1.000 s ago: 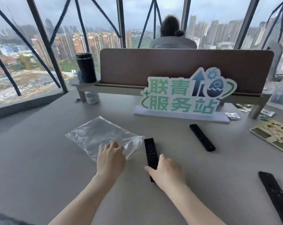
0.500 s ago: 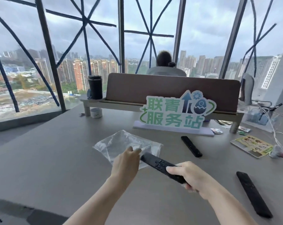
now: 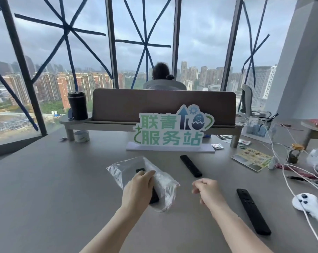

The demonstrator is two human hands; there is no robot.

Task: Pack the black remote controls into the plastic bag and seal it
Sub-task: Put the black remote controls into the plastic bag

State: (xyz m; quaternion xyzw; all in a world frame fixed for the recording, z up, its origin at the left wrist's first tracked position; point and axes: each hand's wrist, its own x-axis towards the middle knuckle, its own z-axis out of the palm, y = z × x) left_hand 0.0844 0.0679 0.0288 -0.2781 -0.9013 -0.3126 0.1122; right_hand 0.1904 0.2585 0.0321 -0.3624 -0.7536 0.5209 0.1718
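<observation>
A clear plastic bag [image 3: 124,169] lies on the grey table [image 3: 45,189] with one black remote [image 3: 154,196] inside it; the remote's far tip shows through the film and its near end pokes out under my palm. My left hand [image 3: 138,189] grips the bag and that remote together. My right hand [image 3: 207,189] hovers to the right of the bag, fingers loosely curled, holding nothing. A second black remote [image 3: 190,165] lies beyond my right hand. A third black remote [image 3: 253,213] lies to its right.
A green-lettered sign [image 3: 171,130] stands behind the bag, in front of a brown divider [image 3: 163,105] on a low shelf with a black tumbler [image 3: 77,105]. Tape roll [image 3: 81,136], a card [image 3: 253,158], white cables [image 3: 289,172] and a white controller [image 3: 306,201] crowd the right. A person sits beyond.
My right hand slid the remote into the bag and let go, then drew back to the right. My left hand closed over bag and remote. The view tilted upward.
</observation>
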